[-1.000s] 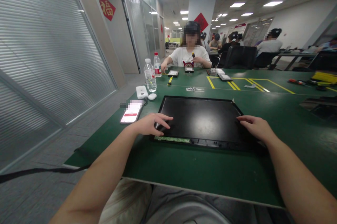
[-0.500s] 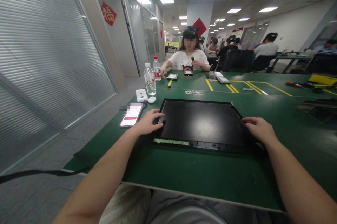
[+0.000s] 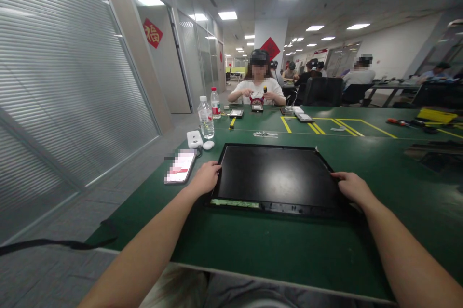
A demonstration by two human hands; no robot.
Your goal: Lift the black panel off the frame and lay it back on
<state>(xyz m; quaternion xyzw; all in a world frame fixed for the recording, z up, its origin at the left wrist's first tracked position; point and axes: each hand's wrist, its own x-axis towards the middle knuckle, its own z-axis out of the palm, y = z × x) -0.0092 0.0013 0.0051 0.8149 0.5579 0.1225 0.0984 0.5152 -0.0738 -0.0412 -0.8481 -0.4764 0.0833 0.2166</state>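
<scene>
A black LCD screen panel point(image 3: 278, 173) lies face up on the green table point(image 3: 275, 245), with a green strip along the left part of its near edge. My left hand point(image 3: 206, 178) is closed on the panel's left edge, its thumb on the rim and the other fingertips hidden. On the opposite side, my right hand point(image 3: 350, 186) grips the right edge, thumb and forefinger at the frame and the lower fingers tucked out of sight.
Left of the panel lie a lit phone point(image 3: 181, 166), a white power bank point(image 3: 194, 139) and a small white case point(image 3: 209, 145). Two bottles point(image 3: 206, 120) stand behind them. Across the table a person point(image 3: 257, 86) holds a yellow-and-black tool. Yellow tape point(image 3: 318, 127) and tools point(image 3: 408, 122) lie at right.
My left hand's spread fingers have closed on the panel's left edge. My right hand stays at the right edge. The co-worker's one hand has risen from the table to the chest.
</scene>
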